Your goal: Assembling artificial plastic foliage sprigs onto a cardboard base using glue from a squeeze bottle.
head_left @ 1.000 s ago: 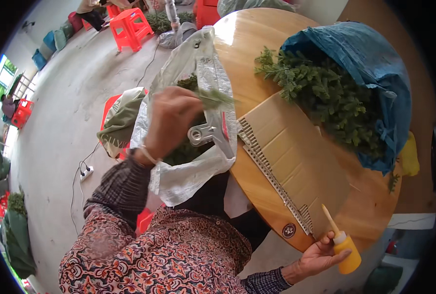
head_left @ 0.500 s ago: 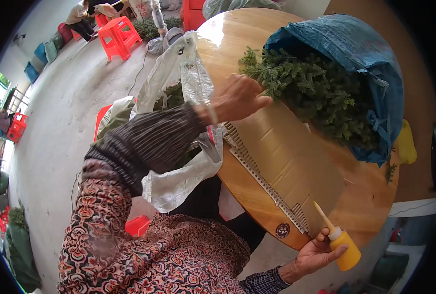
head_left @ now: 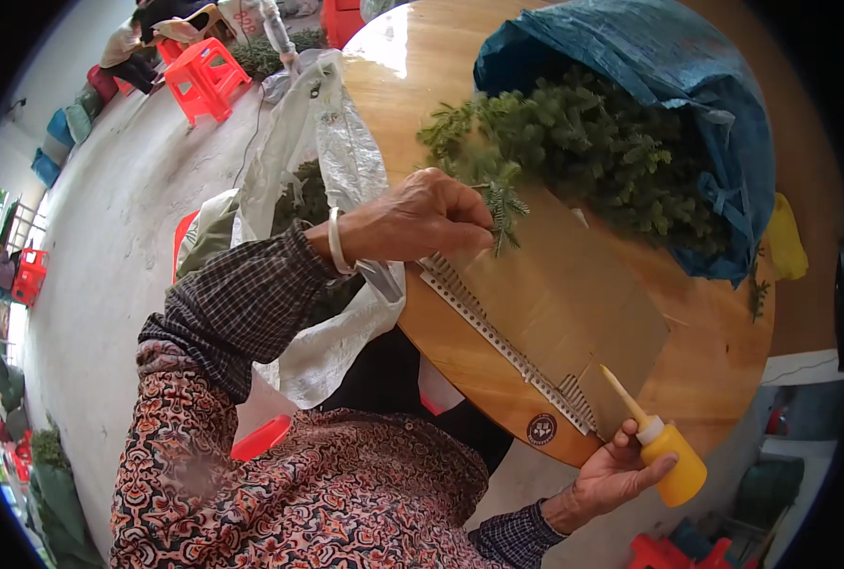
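Note:
My left hand (head_left: 420,220), with a white bracelet at the wrist, is closed in a pinch over the round wooden table. A small green fir sprig (head_left: 505,216) hangs at its fingertips. Beyond it, a heap of green fir sprigs (head_left: 602,152) spills from a blue woven sack (head_left: 664,62). In my right hand (head_left: 612,474), at the table's near right edge, is a yellow squeeze bottle (head_left: 680,467) with its long nozzle tilted up and left. Between the hands lies a brown cardboard sheet (head_left: 574,294). A white perforated strip (head_left: 488,332) with a row of thin brown pieces runs along its near edge.
A white woven sack (head_left: 351,152) with greenery inside stands against the table's left side. Red stools (head_left: 204,81) and other people are farther off at the upper left. A yellow bag (head_left: 786,237) lies beyond the table's right edge.
My left hand has drawn back left and slightly down from the fir heap, with a sprig now showing at its fingertips. My right hand still holds the yellow bottle.

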The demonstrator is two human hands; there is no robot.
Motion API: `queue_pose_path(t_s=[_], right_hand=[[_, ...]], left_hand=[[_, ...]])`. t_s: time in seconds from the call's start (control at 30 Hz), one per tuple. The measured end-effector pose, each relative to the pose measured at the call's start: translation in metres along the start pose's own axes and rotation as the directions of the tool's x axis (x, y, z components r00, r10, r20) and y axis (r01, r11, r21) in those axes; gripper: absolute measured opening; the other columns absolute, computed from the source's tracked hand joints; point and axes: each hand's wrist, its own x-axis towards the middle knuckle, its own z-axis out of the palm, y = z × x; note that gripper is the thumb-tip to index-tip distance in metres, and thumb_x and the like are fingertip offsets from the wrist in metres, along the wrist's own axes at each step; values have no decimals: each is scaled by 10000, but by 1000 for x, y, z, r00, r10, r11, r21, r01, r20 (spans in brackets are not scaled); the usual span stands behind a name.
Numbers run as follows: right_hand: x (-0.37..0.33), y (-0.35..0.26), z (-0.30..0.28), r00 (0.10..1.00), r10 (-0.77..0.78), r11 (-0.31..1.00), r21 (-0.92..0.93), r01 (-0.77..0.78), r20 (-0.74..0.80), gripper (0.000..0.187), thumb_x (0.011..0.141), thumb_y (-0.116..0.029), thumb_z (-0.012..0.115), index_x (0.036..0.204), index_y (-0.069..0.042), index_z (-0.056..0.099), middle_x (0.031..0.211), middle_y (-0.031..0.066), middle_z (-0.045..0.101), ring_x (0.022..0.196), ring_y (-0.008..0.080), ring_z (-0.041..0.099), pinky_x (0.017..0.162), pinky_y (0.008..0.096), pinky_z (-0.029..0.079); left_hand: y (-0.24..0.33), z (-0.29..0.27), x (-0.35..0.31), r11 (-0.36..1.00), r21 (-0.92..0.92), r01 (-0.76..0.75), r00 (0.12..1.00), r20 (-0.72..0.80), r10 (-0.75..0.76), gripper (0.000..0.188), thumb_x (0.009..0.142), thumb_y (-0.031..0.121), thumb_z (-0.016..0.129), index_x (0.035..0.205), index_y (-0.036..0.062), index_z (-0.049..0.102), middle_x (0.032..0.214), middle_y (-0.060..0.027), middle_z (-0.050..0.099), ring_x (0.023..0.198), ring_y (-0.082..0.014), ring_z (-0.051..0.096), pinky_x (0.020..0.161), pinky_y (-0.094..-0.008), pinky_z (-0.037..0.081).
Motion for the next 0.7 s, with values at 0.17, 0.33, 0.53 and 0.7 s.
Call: queue_pose_path(t_s=[0.17, 0.33, 0.53, 0.7], right_hand=[[3, -2, -13, 1000, 15, 999, -36, -14, 22, 574, 887, -456, 587, 1235, -16, 464, 968, 172, 617, 689, 171, 613, 586, 169, 494], [12, 12, -14, 1000, 14, 1000, 2, -15, 12, 567, 886, -459, 585, 1228, -20, 477, 968, 174, 618, 688, 171, 618, 569, 172, 493], [22, 21, -23, 998, 19, 999, 29, -20, 57, 547, 890, -451, 582, 1216, -22, 493, 969, 177, 619, 684, 174, 623, 548, 174, 491], [25, 18, -22, 997, 58, 997, 43, -60, 52, 535, 894, -449, 578, 1205, -20, 503, 978, 178, 618, 683, 176, 628, 544, 180, 498]], left_hand=[[-12, 10, 12, 857, 407, -316, 932, -36, 360, 58, 802, 124, 661, 781, 77, 635, 899, -25, 584, 713, -126, 522, 625, -257, 445], [-12, 35, 0, 602, 664, -443, 895, 288, 340, 44, 798, 146, 636, 779, 109, 650, 957, -29, 561, 818, -166, 515, 730, -314, 431], [-14, 65, 4, 524, 750, -403, 883, 168, 439, 31, 796, 135, 614, 809, 123, 640, 900, -14, 538, 871, -174, 502, 799, -316, 394], [-11, 61, 3, 573, 672, -469, 869, 236, 435, 67, 796, 143, 601, 850, 133, 639, 913, -1, 536, 837, -155, 510, 800, -307, 388]])
